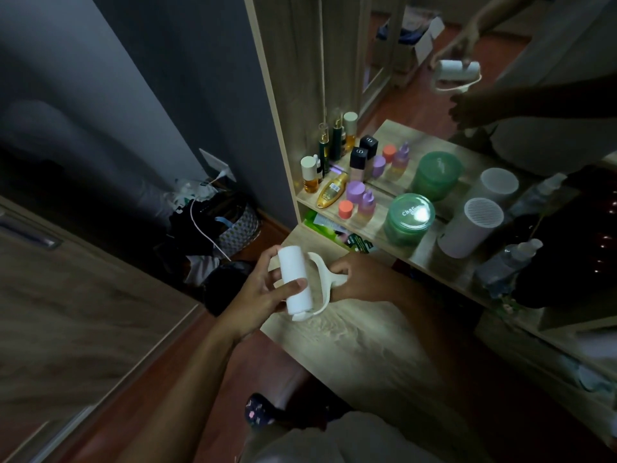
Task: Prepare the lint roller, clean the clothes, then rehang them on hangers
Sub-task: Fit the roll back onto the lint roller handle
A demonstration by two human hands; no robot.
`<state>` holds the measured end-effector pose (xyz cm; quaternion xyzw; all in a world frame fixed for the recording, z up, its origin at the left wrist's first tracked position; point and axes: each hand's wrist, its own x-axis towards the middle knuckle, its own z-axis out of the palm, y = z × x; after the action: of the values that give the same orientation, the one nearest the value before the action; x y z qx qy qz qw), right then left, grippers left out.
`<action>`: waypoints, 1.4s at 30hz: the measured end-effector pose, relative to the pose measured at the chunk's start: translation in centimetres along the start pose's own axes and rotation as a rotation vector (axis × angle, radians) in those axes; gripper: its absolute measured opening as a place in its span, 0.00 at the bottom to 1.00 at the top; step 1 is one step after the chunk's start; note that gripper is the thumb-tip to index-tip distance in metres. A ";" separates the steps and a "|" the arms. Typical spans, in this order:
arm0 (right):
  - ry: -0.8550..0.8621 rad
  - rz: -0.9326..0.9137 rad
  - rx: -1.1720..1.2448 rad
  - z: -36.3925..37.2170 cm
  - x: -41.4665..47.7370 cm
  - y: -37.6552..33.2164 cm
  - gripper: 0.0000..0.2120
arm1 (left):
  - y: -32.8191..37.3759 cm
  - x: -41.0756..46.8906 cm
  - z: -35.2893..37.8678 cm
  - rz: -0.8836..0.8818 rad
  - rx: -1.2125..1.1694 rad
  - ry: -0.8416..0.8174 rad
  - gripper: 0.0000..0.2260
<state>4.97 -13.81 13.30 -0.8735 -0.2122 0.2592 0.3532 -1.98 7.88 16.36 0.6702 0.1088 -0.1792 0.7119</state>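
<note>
A white lint roller [295, 279] is held over the corner of a light wooden vanity top [350, 332]. My left hand [263, 295] wraps the white paper roll from the left, thumb across its lower part. My right hand [357, 277] grips the cream curved handle [325, 279] on the right side. The mirror [467, 78] above the vanity shows the same roller and both hands reflected. No clothes on hangers are visible.
The shelf [367, 225] under the mirror carries several cosmetic bottles, a green jar [409, 218], a white cylinder [470, 228] and a spray bottle [507, 262]. A bag [233, 225] with cables and clutter sits on the floor by the grey wall. A wooden wardrobe door [66, 312] stands at left.
</note>
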 end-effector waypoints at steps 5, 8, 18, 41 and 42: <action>-0.156 0.021 0.064 -0.9 0.1 0.5 0.21 | -0.4 1.0 0.1 -0.034 -0.053 -0.004 0.28; -0.281 0.081 0.204 -1.8 0.0 -0.1 0.07 | -0.4 1.4 -0.1 -0.045 -0.060 -0.010 0.28; 0.041 0.117 0.298 0.0 1.1 0.2 0.19 | 0.3 2.6 0.5 -0.072 -0.045 -0.029 0.25; 0.431 0.056 0.039 1.7 3.0 -1.4 0.23 | 1.3 3.1 -0.6 -0.088 0.071 -0.027 0.24; 0.450 0.050 0.037 1.8 3.1 -1.3 0.24 | 1.3 3.1 -0.6 -0.091 0.078 -0.031 0.24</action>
<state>6.04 -10.37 12.19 -0.9076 -0.1018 0.0704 0.4011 1.46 8.18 16.27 0.6890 0.1211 -0.2258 0.6779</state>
